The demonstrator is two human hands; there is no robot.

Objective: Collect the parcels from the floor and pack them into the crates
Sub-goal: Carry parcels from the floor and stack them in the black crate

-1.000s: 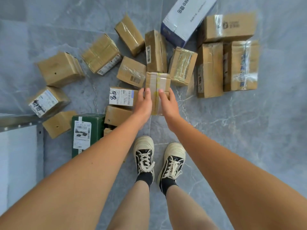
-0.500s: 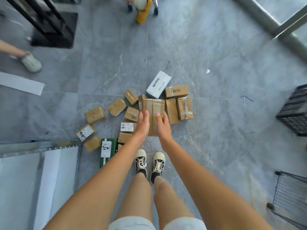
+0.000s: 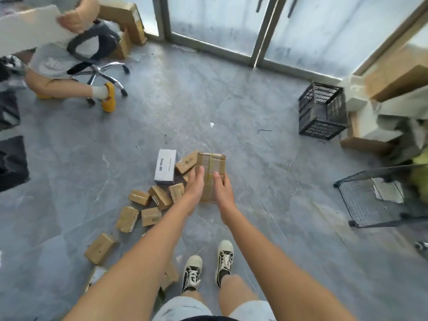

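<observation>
Both hands hold one taped cardboard parcel (image 3: 211, 167) out in front of the body, lifted clear of the floor (image 3: 266, 200). The left hand (image 3: 194, 181) lies on the parcel's left face with its fingers (image 3: 199, 170) extended along the cardboard and clamped against it; the right hand (image 3: 221, 185) grips the right side, thumb on top and fingers wrapped around the far edge. The parcel stands roughly upright in the grip, a strip of yellowish tape running down its middle. Below and at about 9 o'clock from the held parcel, a white box (image 3: 165, 166) lies on the floor among scattered brown parcels (image 3: 148, 206) that trail toward 7 o'clock. A black plastic crate (image 3: 322, 111) stands at about 2 o'clock, near the glass doors (image 3: 231, 22). A wire basket (image 3: 370, 200) stands at 3 o'clock, well apart from the parcel. At 10 o'clock a second person sits on an office chair (image 3: 97, 54). The holder's two sneakers (image 3: 209, 265) are at 6 o'clock on the floor.
</observation>
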